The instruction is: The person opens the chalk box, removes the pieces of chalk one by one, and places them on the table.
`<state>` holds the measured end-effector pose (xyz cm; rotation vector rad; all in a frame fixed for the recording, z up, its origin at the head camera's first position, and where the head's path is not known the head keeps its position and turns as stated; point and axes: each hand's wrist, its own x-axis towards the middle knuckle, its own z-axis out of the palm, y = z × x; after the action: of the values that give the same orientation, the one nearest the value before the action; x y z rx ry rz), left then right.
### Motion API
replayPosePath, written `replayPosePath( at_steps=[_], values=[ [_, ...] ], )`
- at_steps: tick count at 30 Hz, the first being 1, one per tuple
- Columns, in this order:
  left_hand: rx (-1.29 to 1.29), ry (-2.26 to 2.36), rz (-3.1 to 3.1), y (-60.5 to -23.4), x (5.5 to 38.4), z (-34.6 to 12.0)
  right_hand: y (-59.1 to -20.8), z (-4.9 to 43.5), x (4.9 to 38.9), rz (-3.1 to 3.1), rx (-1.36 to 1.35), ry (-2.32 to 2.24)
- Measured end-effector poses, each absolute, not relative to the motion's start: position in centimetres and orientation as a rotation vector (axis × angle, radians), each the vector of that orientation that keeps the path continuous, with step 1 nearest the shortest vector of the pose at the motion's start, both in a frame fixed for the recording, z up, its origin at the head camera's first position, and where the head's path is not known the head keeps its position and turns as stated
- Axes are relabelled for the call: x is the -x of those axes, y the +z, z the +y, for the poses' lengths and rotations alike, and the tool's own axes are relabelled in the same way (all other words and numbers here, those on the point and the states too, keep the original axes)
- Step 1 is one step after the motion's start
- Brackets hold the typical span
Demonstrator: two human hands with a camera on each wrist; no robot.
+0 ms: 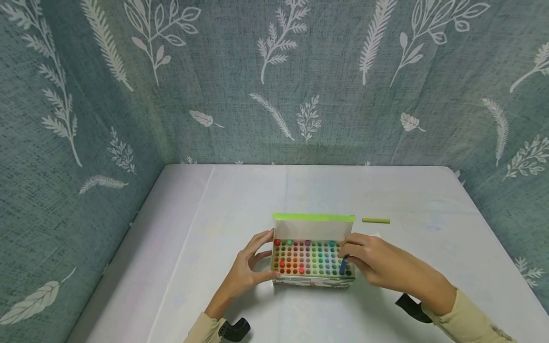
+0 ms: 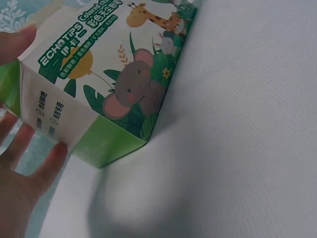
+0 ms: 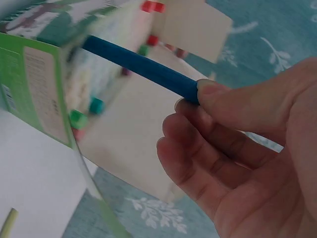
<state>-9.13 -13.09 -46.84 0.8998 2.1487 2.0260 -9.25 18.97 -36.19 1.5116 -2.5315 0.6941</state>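
Note:
A chalk box (image 1: 312, 282) with a printed elephant and giraffe stands on the table, its lid (image 1: 313, 228) raised at the back. Inside, a white grid of round holes bears a few coloured chalk sticks, such as a red one (image 1: 281, 263). My left hand (image 1: 244, 269) holds the box's left end, thumb at the front corner and fingers toward the back. Between thumb and index finger, my right hand (image 1: 373, 259) pinches a blue chalk stick (image 3: 143, 67). Its far end is at the holes near the box's front right corner; the other fingers curl beneath.
A yellow-green chalk stick (image 1: 376, 220) lies on the white table (image 1: 231, 205) to the right of the raised lid. Leaf-patterned cloth (image 1: 231, 71) hangs behind the table and along its sides. Black straps (image 1: 234, 329) sit at both wrists.

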Motion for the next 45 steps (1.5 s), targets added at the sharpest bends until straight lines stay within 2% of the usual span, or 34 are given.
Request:
replayPosePath(
  at_steps=[11,30,45],
  values=[
    [-0.934,2.046,2.140,-47.5,9.2,-13.0,-34.1,20.9,9.8,-2.398,-1.395,0.981],
    [-0.924,2.062,2.134,-47.8,9.3,-13.1,-33.6,23.7,10.7,-2.386,-1.111,1.254],
    [-0.908,2.059,2.142,-47.7,9.0,-13.0,-34.5,25.4,11.2,-2.483,-0.687,1.481]
  ],
)
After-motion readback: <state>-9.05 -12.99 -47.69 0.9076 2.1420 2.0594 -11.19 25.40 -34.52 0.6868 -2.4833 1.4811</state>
